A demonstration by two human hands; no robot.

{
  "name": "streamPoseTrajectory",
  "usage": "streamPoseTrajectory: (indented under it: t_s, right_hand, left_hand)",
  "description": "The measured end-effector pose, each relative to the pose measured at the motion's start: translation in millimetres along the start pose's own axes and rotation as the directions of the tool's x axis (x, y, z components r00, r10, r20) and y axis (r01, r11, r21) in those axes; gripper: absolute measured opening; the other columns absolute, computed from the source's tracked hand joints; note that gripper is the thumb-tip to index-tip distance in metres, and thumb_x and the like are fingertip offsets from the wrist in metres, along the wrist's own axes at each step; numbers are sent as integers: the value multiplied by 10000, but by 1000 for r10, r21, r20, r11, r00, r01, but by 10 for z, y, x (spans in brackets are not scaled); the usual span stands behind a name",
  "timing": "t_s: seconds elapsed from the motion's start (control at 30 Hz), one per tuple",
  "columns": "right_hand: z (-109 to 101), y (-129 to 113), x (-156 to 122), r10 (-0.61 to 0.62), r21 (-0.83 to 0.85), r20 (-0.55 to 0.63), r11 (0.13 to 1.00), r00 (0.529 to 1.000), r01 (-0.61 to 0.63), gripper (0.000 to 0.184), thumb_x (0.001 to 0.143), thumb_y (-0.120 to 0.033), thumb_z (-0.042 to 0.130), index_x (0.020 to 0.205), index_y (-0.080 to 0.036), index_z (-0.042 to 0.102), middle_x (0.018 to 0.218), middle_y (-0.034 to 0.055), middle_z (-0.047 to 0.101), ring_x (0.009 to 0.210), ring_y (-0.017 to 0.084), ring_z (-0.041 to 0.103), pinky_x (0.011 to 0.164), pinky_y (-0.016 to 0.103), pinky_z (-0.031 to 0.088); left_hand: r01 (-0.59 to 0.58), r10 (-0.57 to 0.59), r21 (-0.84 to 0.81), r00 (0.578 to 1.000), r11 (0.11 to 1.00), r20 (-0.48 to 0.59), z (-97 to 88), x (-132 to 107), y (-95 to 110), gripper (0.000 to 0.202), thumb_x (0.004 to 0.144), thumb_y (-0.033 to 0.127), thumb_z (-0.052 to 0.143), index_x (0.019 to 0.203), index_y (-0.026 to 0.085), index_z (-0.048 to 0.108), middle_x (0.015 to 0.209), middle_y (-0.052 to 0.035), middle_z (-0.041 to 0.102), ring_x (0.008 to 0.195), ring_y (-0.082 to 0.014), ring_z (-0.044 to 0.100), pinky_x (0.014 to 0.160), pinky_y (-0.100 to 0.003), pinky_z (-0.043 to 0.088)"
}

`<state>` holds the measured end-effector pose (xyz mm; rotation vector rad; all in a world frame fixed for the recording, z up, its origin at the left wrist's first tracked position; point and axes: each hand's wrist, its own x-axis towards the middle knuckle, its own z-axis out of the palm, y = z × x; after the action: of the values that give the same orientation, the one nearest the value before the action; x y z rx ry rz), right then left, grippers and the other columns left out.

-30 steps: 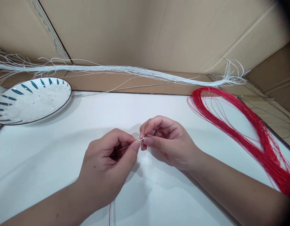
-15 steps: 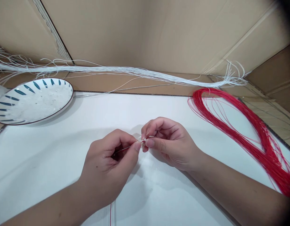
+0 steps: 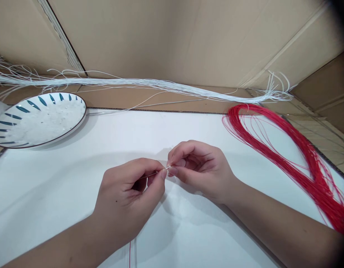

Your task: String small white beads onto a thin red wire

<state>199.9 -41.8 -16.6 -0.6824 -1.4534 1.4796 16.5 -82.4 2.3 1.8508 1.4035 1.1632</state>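
Thumb and forefinger of my left hand pinch thin cords, one red and one white. Below that hand, the red cord and the white cord trail over the white tabletop toward the front edge of the picture. My right hand is closed too, its fingertips pinching a small white end right beside the left fingertips. The two hands almost touch. Exactly how the cords cross or join between the fingertips is too small to make out.
A white plate with blue-green strokes, holding small clear bits, stands at the left. Along the back, a bundle of white cords lies by the cardboard wall. A looped hank of red cord lies at the right.
My right fingertips have closed in tighter against the left ones. Less of the white end shows between them, and my left hand has shifted very slightly.
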Motion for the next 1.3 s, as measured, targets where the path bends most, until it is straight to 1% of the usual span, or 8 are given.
streamPoseTrajectory:
  t_s: [0.2, 0.4, 0.53, 0.7, 0.8, 1.07, 1.23, 1.3]
  right_hand:
    - [14, -17, 11, -44, -80, -6, 996, 999, 44, 114, 829, -79, 729, 881, -175, 697, 820, 34, 667, 715, 127, 599, 632, 277, 513]
    - [59, -36, 13, -99, -83, -49, 992, 994, 94, 144, 807, -49, 733, 871, -177, 710, 824, 36, 690, 741, 129, 635, 659, 272, 544]
    - [63, -51, 10, -96, -66, -54, 994, 994, 93, 151, 801, -43, 737, 868, -178, 721, 826, 35, 700, 732, 122, 643, 656, 258, 552]
    - [56, -61, 3, -73, -36, -40, 997, 997, 71, 144, 833, -50, 703, 897, -176, 725, 846, 39, 707, 761, 134, 683, 693, 269, 582]
    - [54, -67, -5, -93, -54, -27, 994, 995, 91, 166, 854, -29, 660, 913, -174, 716, 857, 39, 703, 774, 132, 687, 705, 268, 588]
    - [31, -70, -13, -162, -215, 16, 963, 987, 162, 193, 852, 3, 614, 926, -164, 675, 863, 49, 692, 786, 143, 673, 694, 281, 577]
    - [35, -71, -9, -252, -363, 53, 897, 966, 253, 143, 862, -43, 630, 929, -166, 656, 850, 63, 700, 766, 163, 665, 682, 320, 573]
    - [44, -79, -11, -260, -403, 65, 876, 963, 264, 139, 872, -52, 621, 928, -176, 646, 845, 61, 699, 761, 165, 662, 676, 324, 570]
  left_hand:
    - [16, -16, 19, 1000, 1000, -7, -1, 1, -3, 157, 847, 129, 631, 789, 268, 676, 607, 100, 626, 481, -59, 492, 450, -150, 393]
    - [31, -31, 6, 1000, 1000, 0, -2, 5, -4, 174, 837, 107, 626, 774, 266, 660, 614, 105, 614, 496, -56, 491, 463, -147, 390]
    - [24, -25, -16, 1000, 1000, -10, -4, 19, 7, 190, 816, 85, 625, 735, 256, 639, 588, 111, 566, 481, -48, 449, 441, -142, 358]
    - [3, -3, -41, 1000, 999, -22, 0, 13, 5, 200, 810, 71, 632, 770, 266, 651, 624, 118, 596, 493, -43, 461, 446, -142, 358]
    - [-2, 1, -47, 1000, 999, -22, 3, 6, 0, 198, 814, 75, 634, 774, 268, 653, 621, 119, 590, 490, -45, 454, 444, -144, 359]
    - [-8, 8, -23, 1000, 1000, -16, 5, 15, -9, 205, 812, 62, 634, 765, 261, 644, 616, 116, 579, 503, -42, 465, 462, -140, 367]
    - [6, -6, -9, 1000, 1000, 13, -4, 13, 0, 185, 829, 83, 623, 767, 255, 652, 601, 100, 572, 496, -54, 458, 449, -158, 358]
    - [22, -23, 6, 999, 1000, 24, -6, 15, 7, 177, 836, 93, 626, 764, 252, 656, 605, 92, 582, 502, -61, 469, 457, -167, 369]
